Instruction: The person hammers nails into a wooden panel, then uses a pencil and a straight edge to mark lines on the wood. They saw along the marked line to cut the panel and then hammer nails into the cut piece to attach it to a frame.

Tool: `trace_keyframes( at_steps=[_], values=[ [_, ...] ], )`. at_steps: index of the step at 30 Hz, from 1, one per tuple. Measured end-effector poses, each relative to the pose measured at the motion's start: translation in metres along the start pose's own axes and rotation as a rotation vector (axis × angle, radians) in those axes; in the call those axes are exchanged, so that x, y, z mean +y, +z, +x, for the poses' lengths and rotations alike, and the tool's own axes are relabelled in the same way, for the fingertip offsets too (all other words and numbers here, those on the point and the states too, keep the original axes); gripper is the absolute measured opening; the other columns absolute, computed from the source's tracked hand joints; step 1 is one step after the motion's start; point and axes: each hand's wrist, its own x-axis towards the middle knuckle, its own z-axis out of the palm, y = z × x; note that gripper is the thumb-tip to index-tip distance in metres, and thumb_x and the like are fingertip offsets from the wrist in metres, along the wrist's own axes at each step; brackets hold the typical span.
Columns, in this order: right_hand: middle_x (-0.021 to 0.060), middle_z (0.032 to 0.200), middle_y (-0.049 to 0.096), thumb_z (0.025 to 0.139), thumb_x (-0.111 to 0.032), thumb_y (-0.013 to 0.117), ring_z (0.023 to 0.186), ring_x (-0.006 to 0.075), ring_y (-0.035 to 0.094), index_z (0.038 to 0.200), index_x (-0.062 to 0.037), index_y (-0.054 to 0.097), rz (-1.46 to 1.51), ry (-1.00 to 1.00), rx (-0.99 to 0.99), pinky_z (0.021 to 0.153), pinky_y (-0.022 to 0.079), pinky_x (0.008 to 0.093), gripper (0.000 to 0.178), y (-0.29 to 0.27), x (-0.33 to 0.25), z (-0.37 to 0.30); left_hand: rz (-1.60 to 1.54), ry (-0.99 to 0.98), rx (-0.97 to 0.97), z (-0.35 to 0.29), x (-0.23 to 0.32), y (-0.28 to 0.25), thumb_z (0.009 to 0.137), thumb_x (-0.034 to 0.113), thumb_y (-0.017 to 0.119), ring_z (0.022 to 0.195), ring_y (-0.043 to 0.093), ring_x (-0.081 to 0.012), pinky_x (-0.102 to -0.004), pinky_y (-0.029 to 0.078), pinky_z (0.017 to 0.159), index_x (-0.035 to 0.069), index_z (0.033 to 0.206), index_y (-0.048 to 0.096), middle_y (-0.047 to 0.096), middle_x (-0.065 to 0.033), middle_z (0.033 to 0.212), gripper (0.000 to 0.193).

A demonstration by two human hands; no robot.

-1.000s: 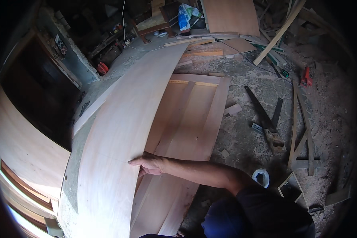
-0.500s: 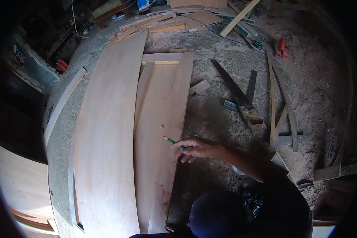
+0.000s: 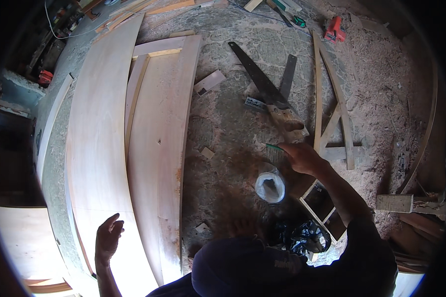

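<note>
My right hand (image 3: 302, 157) is closed around a green pencil (image 3: 273, 146), whose end points left. It is above the floor, just below the wooden handle of a handsaw (image 3: 262, 81). A metal square (image 3: 288, 76) lies beside the saw blade. My left hand (image 3: 109, 236) is raised over the lower part of a long pale plywood sheet (image 3: 96, 123), fingers loosely bent and apart, holding nothing. The sheet partly covers a wooden panel (image 3: 156, 148) with a raised frame at its far end. Whether the left hand touches the sheet, I cannot tell.
A clear plastic-lined round container (image 3: 270, 187) and a black plastic bag (image 3: 305, 237) stand near my right arm. Narrow wood strips (image 3: 317, 89) lie right of the saw. A red tool (image 3: 335, 29) sits farther off. Sawdust covers the right side.
My right hand with the pencil has moved right, from over the panel to near the saw handle. My left hand has come into view over the plywood. The whole view has shifted.
</note>
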Motion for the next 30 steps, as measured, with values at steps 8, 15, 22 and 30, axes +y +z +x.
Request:
trace_keyframes(
  at_steps=[8, 15, 22, 30],
  values=[
    [0.0175, 0.109, 0.067, 0.086, -0.007, 0.065, 0.097, 0.0363, 0.067, 0.133, -0.0047, 0.054, -0.037, -0.082, 0.124, 0.081, 0.056, 0.0459, 0.048, 0.002, -0.046, 0.023, 0.564, 0.26, -0.1, 0.095, 0.084, -0.008, 0.096, 0.034, 0.063, 0.121, 0.062, -0.0345, -0.0421, 0.048, 0.104, 0.0, 0.137, 0.055, 0.063, -0.0208, 0.131, 0.054],
    [0.02, 0.134, 0.055, 0.088, -0.009, 0.065, 0.121, 0.0381, 0.057, 0.13, -0.0051, 0.056, 0.119, -0.202, 0.466, 0.097, 0.052, 0.0445, 0.043, 0.066, -0.079, 0.181, 0.441, 0.619, 0.237, 0.257, 0.155, 0.053, 0.096, 0.042, 0.061, 0.144, 0.037, -0.0327, -0.042, 0.032, 0.118, 0.007, 0.146, 0.046, 0.039, -0.0165, 0.156, 0.063],
    [0.0208, 0.14, 0.05, 0.088, -0.011, 0.063, 0.129, 0.0413, 0.049, 0.136, -0.0039, 0.051, 0.086, -0.24, 0.55, 0.107, 0.044, 0.0473, 0.05, 0.089, -0.076, 0.266, 0.48, 0.694, 0.487, 0.371, 0.238, 0.057, 0.096, 0.039, 0.06, 0.149, 0.026, -0.0317, -0.0411, 0.026, 0.121, 0.006, 0.152, 0.036, 0.03, -0.0153, 0.161, 0.07],
    [0.0162, 0.147, 0.043, 0.094, -0.024, 0.059, 0.137, 0.0355, 0.041, 0.145, -0.0079, 0.046, 0.052, -0.112, 0.384, 0.113, 0.035, 0.0501, 0.055, 0.089, -0.081, 0.267, 0.648, 0.629, 0.55, 0.448, 0.224, 0.016, 0.1, 0.034, 0.05, 0.153, 0.016, -0.0299, -0.0445, 0.013, 0.125, 0.016, 0.16, 0.017, 0.019, -0.0106, 0.165, 0.071]
  ],
)
